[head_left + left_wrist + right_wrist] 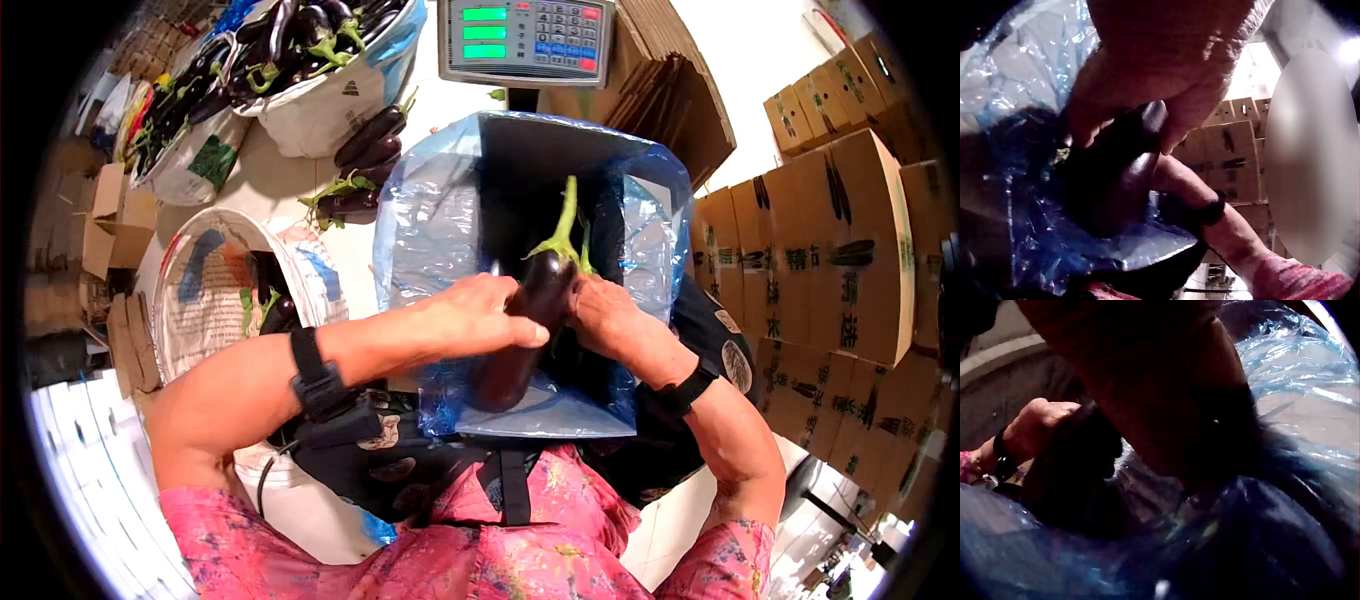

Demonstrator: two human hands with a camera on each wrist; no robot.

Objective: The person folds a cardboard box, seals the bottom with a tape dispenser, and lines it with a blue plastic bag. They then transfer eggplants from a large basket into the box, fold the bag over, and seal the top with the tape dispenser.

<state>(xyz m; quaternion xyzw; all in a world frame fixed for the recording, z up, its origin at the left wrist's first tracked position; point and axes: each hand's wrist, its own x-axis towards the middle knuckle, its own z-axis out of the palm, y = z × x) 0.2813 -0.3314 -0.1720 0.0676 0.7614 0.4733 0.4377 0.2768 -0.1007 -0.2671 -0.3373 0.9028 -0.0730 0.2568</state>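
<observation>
My left hand (470, 312) grips a dark purple eggplant (508, 378) around its body, thumb across the near side. Its green stem points away from me, and it is held over the mouth of a box lined with blue plastic (430, 225). In the left wrist view the glossy eggplant (1132, 187) shows between fingers and thumb. Right beside it, my right hand (612, 318) reaches into the box with curled fingers at a second eggplant's green calyx (586, 262); that fruit's body is mostly in shadow. The right fingertips are hidden behind the first eggplant.
A digital scale (525, 40) stands beyond the box. White sacks (325, 110) full of eggplants are at the far left, with loose eggplants (365, 165) on the floor beside them. A round basket (185, 290) sits left. Cardboard boxes (820, 260) are stacked at the right.
</observation>
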